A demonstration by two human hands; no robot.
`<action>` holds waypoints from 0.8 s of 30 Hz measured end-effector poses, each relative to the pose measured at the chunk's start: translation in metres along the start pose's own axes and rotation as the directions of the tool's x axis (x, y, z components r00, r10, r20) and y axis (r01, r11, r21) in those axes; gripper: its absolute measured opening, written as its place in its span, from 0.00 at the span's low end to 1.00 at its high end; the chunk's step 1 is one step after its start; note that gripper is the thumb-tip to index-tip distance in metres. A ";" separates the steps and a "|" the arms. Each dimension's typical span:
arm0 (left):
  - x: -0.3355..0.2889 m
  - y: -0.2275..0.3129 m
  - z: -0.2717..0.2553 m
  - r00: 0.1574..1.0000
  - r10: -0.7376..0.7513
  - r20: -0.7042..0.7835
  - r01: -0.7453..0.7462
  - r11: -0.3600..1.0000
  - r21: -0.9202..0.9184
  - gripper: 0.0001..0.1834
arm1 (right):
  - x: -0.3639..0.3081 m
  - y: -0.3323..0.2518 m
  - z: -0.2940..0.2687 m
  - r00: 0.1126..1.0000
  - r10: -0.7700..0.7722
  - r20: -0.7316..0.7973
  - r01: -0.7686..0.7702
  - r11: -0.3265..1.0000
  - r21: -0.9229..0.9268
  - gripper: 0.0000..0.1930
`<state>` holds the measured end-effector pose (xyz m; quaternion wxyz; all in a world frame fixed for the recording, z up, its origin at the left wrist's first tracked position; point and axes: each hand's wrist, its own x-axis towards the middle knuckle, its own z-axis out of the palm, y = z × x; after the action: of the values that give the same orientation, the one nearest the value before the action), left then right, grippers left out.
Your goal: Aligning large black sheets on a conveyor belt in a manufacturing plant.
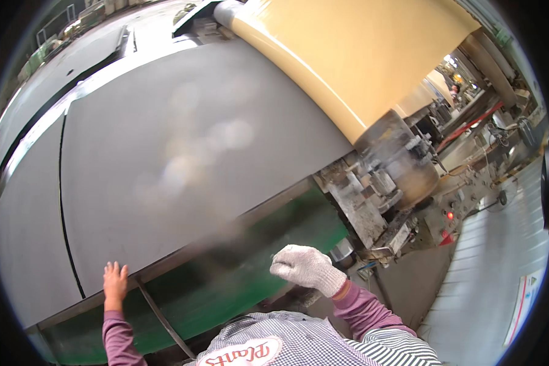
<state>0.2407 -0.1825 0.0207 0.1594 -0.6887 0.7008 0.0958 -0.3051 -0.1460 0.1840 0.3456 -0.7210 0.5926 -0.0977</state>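
A wide, flat grey sheet lies across the machine bed. My left hand, bare, is at its near edge with the fingers stretched out and apart, just right of a dark gap that separates it from a second grey sheet. In a whitish knit glove, my right hand is held in front of the bed's green side panel. Its fingers are curled closed, and nothing shows in them. It appears apart from the grey sheet.
A broad yellowish belt bends round a roller at the sheet's far right. Right of the green panel stand grimy machine parts and a small red light. A pale ribbed panel is farther right.
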 end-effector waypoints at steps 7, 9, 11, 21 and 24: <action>0.001 0.081 -0.043 0.997 -0.053 -0.049 0.042 0.978 -0.207 0.35 | -0.006 0.038 0.007 0.976 0.192 -0.103 -0.193 0.981 0.000 0.14; 0.001 0.104 -0.037 0.984 -0.046 -0.170 0.027 0.994 -0.108 0.33 | 0.009 0.029 0.013 0.978 0.116 -0.176 -0.115 0.993 0.018 0.15; 0.004 0.151 -0.067 0.980 0.126 -0.153 -0.125 0.992 0.012 0.32 | 0.027 0.010 0.017 0.975 0.108 -0.193 -0.099 0.993 0.057 0.11; -0.027 -0.072 0.010 0.733 -0.624 -0.271 0.514 0.769 -0.379 0.42 | 0.143 -0.046 0.061 0.962 -0.206 -0.179 0.172 0.967 -0.187 0.22; -0.017 -0.050 -0.013 0.759 -0.645 -0.090 0.579 0.732 -0.359 0.44 | 0.191 -0.075 0.107 0.921 -0.360 -0.151 0.314 0.913 -0.259 0.23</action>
<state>0.2889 -0.1730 0.0428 -0.0020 -0.9038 0.4217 0.0735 -0.1336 -0.2771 0.0992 0.1777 -0.8347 0.4970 -0.1572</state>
